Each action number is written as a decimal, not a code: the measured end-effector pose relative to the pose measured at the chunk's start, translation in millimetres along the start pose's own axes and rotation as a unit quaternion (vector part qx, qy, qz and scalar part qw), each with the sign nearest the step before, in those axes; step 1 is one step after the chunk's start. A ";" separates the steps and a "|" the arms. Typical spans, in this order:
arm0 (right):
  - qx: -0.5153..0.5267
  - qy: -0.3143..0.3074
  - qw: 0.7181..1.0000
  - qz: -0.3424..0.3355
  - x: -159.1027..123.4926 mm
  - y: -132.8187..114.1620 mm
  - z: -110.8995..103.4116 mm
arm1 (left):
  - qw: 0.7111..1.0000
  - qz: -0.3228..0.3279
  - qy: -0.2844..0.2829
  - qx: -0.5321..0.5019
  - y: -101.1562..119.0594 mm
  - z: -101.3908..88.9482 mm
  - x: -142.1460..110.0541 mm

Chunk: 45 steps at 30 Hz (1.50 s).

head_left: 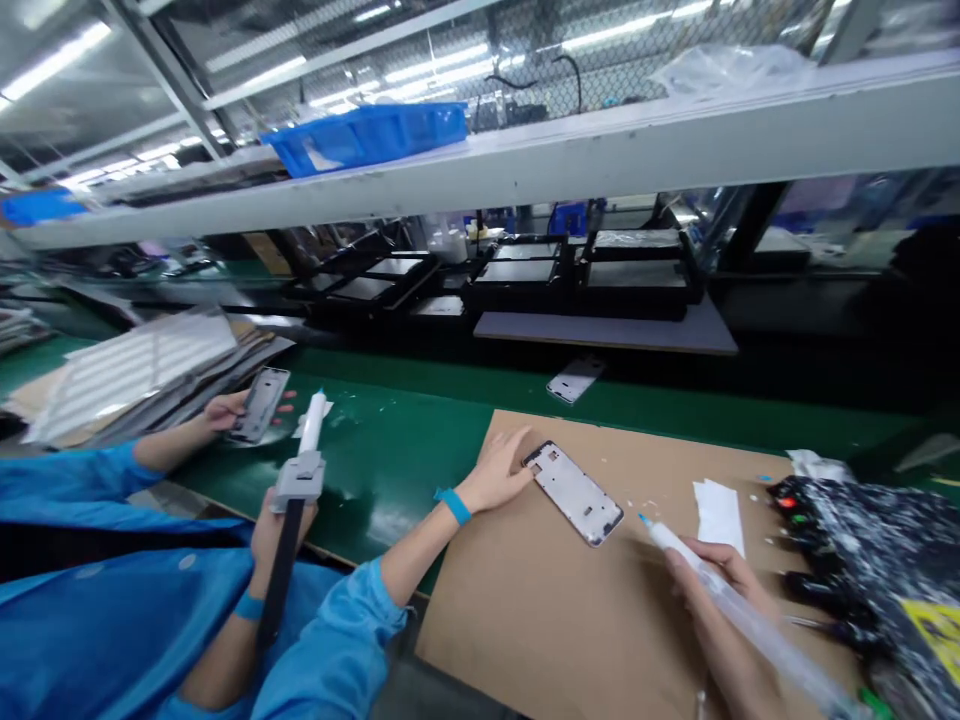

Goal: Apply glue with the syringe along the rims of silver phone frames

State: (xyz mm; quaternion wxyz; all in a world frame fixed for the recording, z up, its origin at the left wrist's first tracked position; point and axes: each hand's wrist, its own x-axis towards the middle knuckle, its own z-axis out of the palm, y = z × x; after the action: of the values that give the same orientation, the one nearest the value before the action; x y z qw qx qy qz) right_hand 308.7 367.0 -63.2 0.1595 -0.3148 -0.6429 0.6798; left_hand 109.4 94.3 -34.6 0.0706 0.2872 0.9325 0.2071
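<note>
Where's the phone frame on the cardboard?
In the head view, the phone frame lies on the brown cardboard sheet, right of centre, with the left hand at its left end and the syringe in the right hand to its right.

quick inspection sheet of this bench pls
surface: brown cardboard sheet on a green conveyor belt, white specks on the cardboard
job's things: phone frame on the cardboard, syringe with a blue tip
clutter: white paper wipe, another phone part on the belt
hands: left hand at the frame's edge, right hand gripping the syringe
cables: thin black cable behind the upper shelf
surroundings: co-worker's hand holding a second frame, dispenser gun in their other hand, black fixtures behind, blue crate on the shelf
</note>
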 end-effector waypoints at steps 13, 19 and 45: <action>0.003 -0.029 0.996 -0.079 5.8 20.2 -6.8 | 0.973 0.190 -0.098 -0.084 47.5 61.4 25.4; -0.027 -0.117 0.989 -0.091 1.1 15.1 -10.9 | 0.967 0.219 -0.087 -0.102 52.8 72.3 19.7; -0.080 -0.127 0.984 -0.097 7.8 20.8 -7.7 | 0.966 0.232 -0.070 -0.094 54.8 75.2 19.9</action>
State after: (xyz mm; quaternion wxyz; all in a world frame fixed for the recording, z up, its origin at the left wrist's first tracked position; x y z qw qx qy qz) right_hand 311.7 375.3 -85.0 0.1166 -0.1739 -0.7378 0.6417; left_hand 139.6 172.6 -79.5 0.1121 0.5019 0.8094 0.2835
